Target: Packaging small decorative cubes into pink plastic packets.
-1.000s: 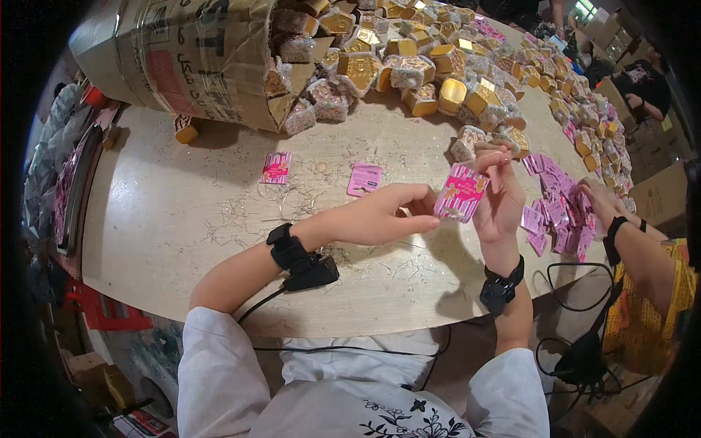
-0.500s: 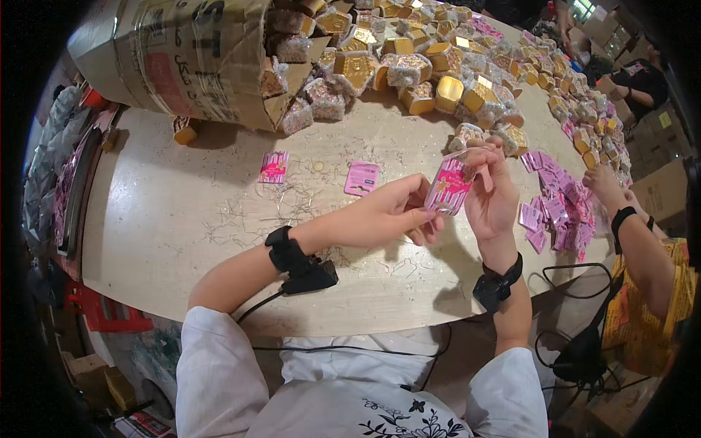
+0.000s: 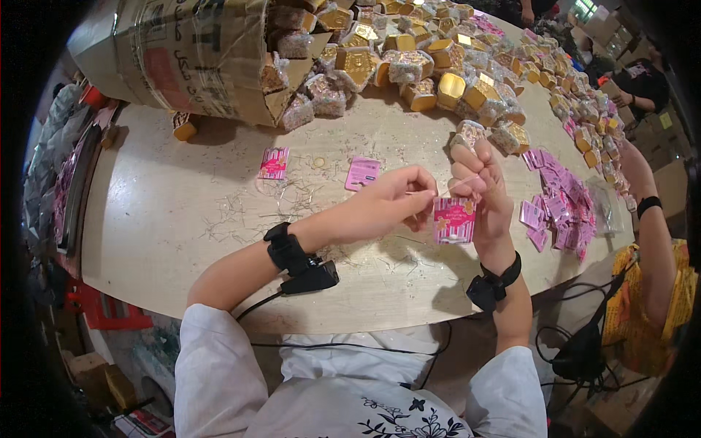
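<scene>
A pink striped hang tag dangles in front of me between my hands, with a thin pale string running above it. My left hand pinches beside the tag's upper left corner, apparently on the string. Curled in a fist, my right hand holds the other end of the string above the tag. Beyond my left hand lie a pink card tag and a striped tag. Short thin strings are scattered on the table.
Gold-based, glittery house-shaped ornaments are heaped across the back, spilling from a cardboard box on its side. A pile of pink tags lies to my right. A co-worker's arm reaches over the table's right side.
The tag has swung from tilted in my fingers to hanging lower and upright. My right hand has closed into a fist around the string. The co-worker's arm has moved farther away.
</scene>
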{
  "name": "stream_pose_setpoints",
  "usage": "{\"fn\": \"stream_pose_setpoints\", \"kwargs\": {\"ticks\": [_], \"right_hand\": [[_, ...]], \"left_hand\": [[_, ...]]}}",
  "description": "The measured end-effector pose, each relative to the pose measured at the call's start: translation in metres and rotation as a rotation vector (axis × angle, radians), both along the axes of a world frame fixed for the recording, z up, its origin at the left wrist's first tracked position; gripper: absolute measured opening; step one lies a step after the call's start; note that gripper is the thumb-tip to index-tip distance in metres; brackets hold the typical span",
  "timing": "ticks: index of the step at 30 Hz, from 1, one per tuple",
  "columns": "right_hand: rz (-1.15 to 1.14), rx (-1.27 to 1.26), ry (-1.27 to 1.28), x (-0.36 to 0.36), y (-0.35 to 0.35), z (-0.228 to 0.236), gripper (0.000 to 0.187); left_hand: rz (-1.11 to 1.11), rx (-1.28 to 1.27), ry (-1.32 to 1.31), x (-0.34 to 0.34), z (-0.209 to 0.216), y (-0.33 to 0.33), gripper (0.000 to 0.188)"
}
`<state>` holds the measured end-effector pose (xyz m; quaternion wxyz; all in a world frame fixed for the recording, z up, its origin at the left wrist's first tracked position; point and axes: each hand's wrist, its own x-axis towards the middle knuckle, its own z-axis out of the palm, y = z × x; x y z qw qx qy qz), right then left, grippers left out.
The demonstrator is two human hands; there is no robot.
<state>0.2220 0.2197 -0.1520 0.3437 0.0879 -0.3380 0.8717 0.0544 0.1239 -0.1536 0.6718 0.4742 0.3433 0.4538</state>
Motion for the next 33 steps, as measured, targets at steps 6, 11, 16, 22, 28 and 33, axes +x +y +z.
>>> {"fn": "stream_pose_setpoints", "kwargs": {"ticks": [6, 11, 16, 22, 28, 33], "right_hand": [[0.041, 0.008, -0.005, 0.001, -0.001, 0.001, 0.025], [0.007, -0.041, 0.012, 0.000, 0.002, 0.000, 0.024], [0.028, -0.057, 0.024, -0.001, 0.000, 0.000, 0.023], [-0.015, -0.015, -0.037, -0.002, -0.005, 0.001, 0.020], [-0.049, -0.044, -0.022, -0.001, 0.000, 0.001, 0.019], [-0.040, -0.112, 0.033, 0.004, 0.006, 0.002, 0.022]], "left_hand": [[0.308, 0.247, 0.464, 0.002, -0.007, 0.001, 0.026], [0.037, 0.350, 0.494, 0.002, 0.001, -0.005, 0.046], [-0.055, 0.252, 0.376, 0.006, 0.003, -0.005, 0.046], [-0.066, 0.156, 0.355, 0.007, -0.004, -0.003, 0.036], [-0.076, 0.073, 0.281, 0.008, -0.002, -0.004, 0.027], [-0.093, 0.081, 0.187, 0.008, -0.009, -0.001, 0.024]]}}
